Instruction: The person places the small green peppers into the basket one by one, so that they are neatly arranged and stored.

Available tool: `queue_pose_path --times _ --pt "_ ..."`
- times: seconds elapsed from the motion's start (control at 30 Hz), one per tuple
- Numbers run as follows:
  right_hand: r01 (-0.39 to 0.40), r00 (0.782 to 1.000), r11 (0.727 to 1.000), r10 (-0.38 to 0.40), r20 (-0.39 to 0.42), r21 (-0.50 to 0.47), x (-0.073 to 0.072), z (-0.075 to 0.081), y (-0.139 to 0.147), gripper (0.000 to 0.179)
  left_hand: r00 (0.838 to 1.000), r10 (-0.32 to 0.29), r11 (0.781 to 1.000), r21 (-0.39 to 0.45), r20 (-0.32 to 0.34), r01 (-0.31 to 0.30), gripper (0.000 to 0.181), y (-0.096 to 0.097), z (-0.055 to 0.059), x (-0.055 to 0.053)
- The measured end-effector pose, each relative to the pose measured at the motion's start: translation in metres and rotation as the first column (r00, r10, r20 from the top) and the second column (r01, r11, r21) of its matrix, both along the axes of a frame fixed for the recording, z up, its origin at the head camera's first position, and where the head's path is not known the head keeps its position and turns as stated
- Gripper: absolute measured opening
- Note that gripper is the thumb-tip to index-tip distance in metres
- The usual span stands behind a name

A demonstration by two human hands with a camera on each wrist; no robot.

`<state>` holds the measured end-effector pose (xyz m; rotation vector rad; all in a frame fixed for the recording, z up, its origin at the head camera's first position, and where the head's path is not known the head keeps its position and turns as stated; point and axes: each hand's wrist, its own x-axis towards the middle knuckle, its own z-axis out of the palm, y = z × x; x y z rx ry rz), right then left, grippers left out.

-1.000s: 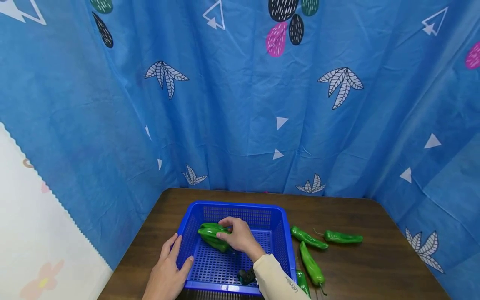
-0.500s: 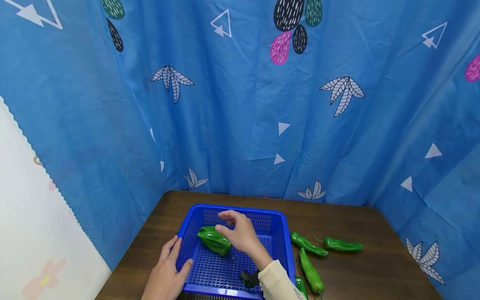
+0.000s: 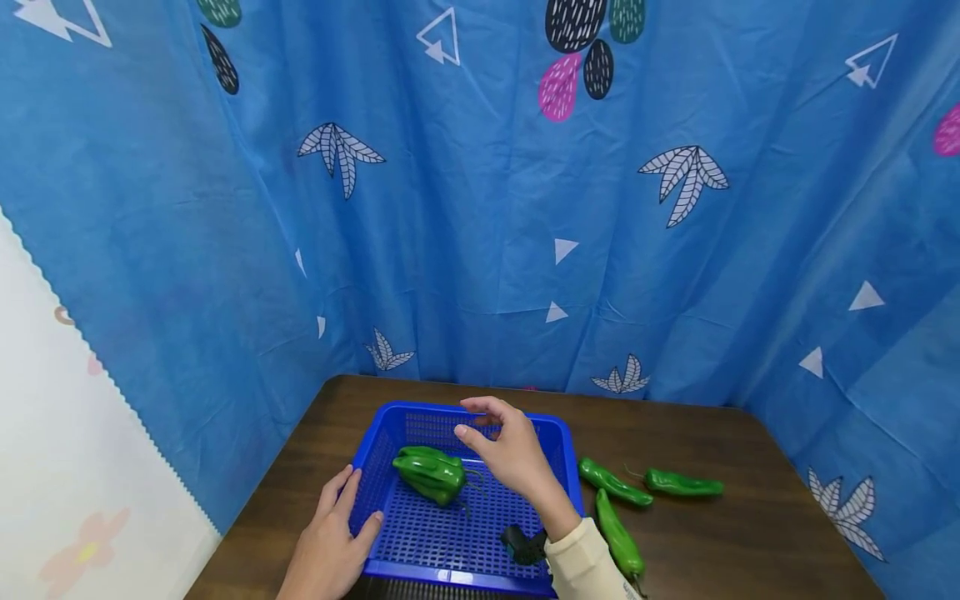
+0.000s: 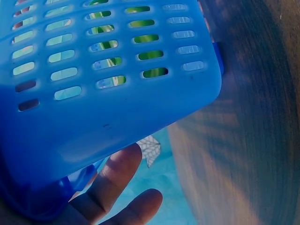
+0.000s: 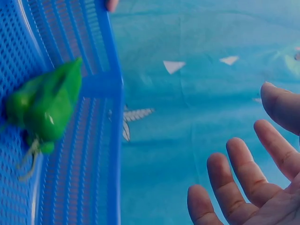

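A blue plastic basket [image 3: 450,575] with slotted walls stands on the table. A small bunch of green peppers [image 3: 431,473] lies inside, toward its left side, with thin stems pointing right. My left hand [image 3: 330,533] holds the basket's left rim, thumb over the edge and fingers along the outside wall. In the left wrist view, two fingers [image 4: 117,173] show beside that wall. My right hand [image 3: 510,446] is raised above the basket's right half, palm empty, fingers loosely bent and apart from the thumb. In the right wrist view, this hand [image 5: 253,187] is clear of the peppers [image 5: 44,103].
Right of the basket, several long green peppers [image 3: 618,533] lie on the dark wooden table [image 3: 750,533]. One of them, a pepper [image 3: 684,483], lies farthest right. A patterned blue curtain [image 3: 480,208] hangs behind and around the table. A black wrist camera [image 3: 522,546] sits under my right wrist.
My right hand has let go of the pepper in the basket and risen up and to the right. My left hand stays at the rim.
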<state>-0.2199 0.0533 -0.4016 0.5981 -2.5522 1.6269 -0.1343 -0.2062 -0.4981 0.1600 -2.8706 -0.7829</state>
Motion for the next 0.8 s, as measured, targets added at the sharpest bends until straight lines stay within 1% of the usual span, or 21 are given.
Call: queue_pose_path --times 0.2,0.27,0.4,0.5,0.6,0.73,0.8 --pt "0.054 0.998 0.998 -0.055 -0.022 -0.016 -0.003 0.002 0.021 0.035 1.0 -0.001 1.0 0.003 -0.006 0.001 0.075 -0.002 0.002 0.002" --pt "0.078 0.997 0.997 -0.078 -0.024 -0.01 -0.002 0.002 0.026 0.035 1.0 -0.001 1.0 0.003 -0.007 0.001 0.075 -0.002 0.002 0.003" --pt "0.129 0.99 0.992 -0.128 -0.052 0.014 0.005 0.0 0.035 0.034 1.0 -0.003 1.0 -0.008 -0.017 0.003 0.074 0.0 0.003 0.004" --pt "0.17 0.983 0.985 -0.167 -0.077 0.03 0.012 -0.003 0.044 0.035 1.0 -0.004 1.0 -0.014 -0.029 0.004 0.074 0.001 0.003 0.003" --pt "0.208 0.976 0.978 -0.206 -0.073 0.017 0.018 -0.004 0.057 0.036 1.0 -0.005 1.0 -0.013 -0.029 0.005 0.074 0.001 0.003 0.004" --pt "0.269 0.961 0.963 -0.269 -0.069 -0.005 0.021 -0.007 0.078 0.037 1.0 -0.004 1.0 -0.012 -0.022 0.004 0.074 0.001 0.002 0.003" --pt "0.304 0.949 0.953 -0.303 -0.084 -0.009 0.021 -0.008 0.088 0.038 1.0 -0.002 1.0 -0.011 -0.021 0.002 0.073 0.002 0.002 0.003"
